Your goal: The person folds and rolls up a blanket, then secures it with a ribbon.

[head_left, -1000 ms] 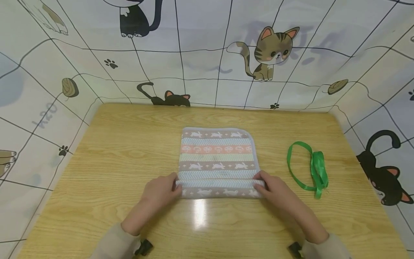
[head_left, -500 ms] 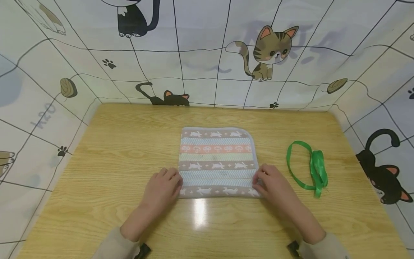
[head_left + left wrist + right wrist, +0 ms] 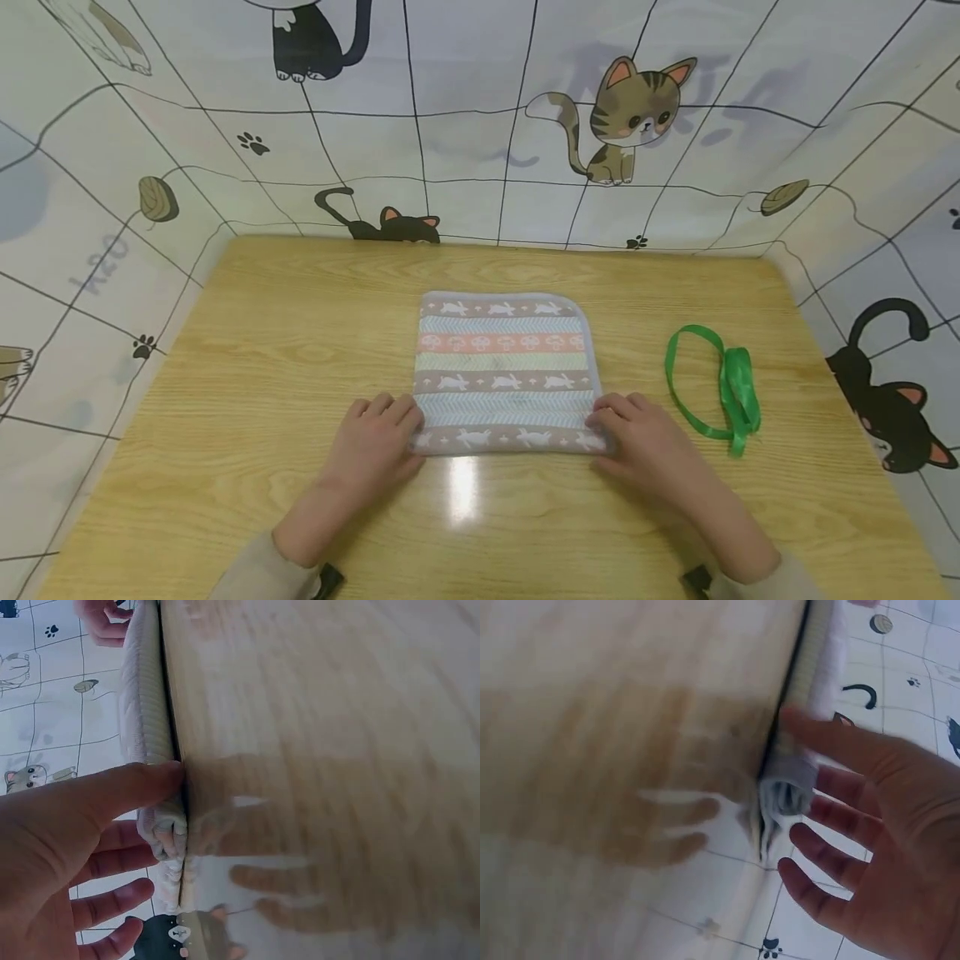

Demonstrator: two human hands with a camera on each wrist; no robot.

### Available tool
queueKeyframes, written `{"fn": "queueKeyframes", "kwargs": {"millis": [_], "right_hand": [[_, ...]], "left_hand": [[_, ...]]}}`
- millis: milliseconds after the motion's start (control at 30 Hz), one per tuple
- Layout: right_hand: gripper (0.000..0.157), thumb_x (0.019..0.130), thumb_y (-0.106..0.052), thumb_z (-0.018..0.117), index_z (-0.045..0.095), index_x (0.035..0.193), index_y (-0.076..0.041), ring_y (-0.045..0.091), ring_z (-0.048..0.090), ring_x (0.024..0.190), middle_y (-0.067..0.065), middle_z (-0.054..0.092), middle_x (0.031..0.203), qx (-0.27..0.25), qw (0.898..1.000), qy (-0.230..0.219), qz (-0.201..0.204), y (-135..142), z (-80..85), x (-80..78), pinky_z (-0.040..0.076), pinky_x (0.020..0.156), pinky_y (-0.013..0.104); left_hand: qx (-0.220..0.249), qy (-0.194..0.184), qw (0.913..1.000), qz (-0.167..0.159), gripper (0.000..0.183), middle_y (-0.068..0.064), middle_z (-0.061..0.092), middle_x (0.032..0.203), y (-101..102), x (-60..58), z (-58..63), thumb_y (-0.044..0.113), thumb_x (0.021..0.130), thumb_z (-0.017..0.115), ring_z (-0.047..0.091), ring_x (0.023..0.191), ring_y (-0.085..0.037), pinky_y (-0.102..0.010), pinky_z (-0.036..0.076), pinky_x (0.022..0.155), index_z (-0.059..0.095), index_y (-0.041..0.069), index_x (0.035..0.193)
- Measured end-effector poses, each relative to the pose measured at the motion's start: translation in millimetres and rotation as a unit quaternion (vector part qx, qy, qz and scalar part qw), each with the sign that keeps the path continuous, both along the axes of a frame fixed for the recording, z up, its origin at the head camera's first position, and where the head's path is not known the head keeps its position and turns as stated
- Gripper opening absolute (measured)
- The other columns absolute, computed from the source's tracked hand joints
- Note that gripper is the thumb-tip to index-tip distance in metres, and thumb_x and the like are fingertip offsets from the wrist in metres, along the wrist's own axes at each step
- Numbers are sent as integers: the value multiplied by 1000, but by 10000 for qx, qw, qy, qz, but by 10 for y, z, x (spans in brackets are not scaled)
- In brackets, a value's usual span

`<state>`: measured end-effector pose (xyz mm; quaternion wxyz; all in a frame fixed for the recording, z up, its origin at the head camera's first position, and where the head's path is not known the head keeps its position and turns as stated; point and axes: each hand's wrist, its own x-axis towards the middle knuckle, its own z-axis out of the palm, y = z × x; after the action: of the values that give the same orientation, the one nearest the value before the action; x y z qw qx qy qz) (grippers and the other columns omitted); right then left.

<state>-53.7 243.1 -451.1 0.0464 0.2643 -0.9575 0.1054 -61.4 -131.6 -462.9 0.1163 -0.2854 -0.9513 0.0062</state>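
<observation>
A quilted cloth (image 3: 504,362) with rabbit, mushroom and zigzag bands lies on the table, its near edge rolled over. At the near left corner my left hand (image 3: 377,442) pinches the roll, thumb in front and fingers on the far side. My right hand (image 3: 647,442) pinches the near right corner in the same way. In the left wrist view the thumb (image 3: 161,782) presses the front of the roll, the lower fingers spread loosely. The coiled end of the roll (image 3: 786,796) shows in the right wrist view beside the blurred right thumb.
A loop of green ribbon (image 3: 740,400) lies to the right of the cloth on the wooden table (image 3: 300,333). A cat-patterned sheet (image 3: 465,125) rises behind the table and along both sides.
The raised fold near the front of the cloth has gone over and lies flatter. My fingers let it down, and my thumbs have come to the near edge at both corners.
</observation>
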Motion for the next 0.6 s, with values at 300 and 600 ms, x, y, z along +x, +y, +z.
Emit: {"fn": "queueKeyframes", "kwargs": {"millis": [300, 600], "right_hand": [[29, 74, -14, 81, 65, 98, -13, 17, 57, 92, -1, 63, 105, -78, 9996, -254, -105, -26, -20, -35, 53, 79, 37], [13, 81, -13, 74, 70, 94, -15, 10, 57, 84, -6, 67, 93, -397, 9960, -758, -251, 3, 75, -60, 53, 74, 32]], "left_hand": [[139, -214, 9996, 114, 25, 3, 65, 92, 28, -33, 28, 37, 82, 69, 60, 84, -17, -36, 52, 78, 64, 16, 96], [1013, -1773, 9750, 877, 17, 6, 59, 68, 16, -82, 74, 34, 88, 65, 54, 64, -13, -32, 47, 62, 62, 18, 81]]}}
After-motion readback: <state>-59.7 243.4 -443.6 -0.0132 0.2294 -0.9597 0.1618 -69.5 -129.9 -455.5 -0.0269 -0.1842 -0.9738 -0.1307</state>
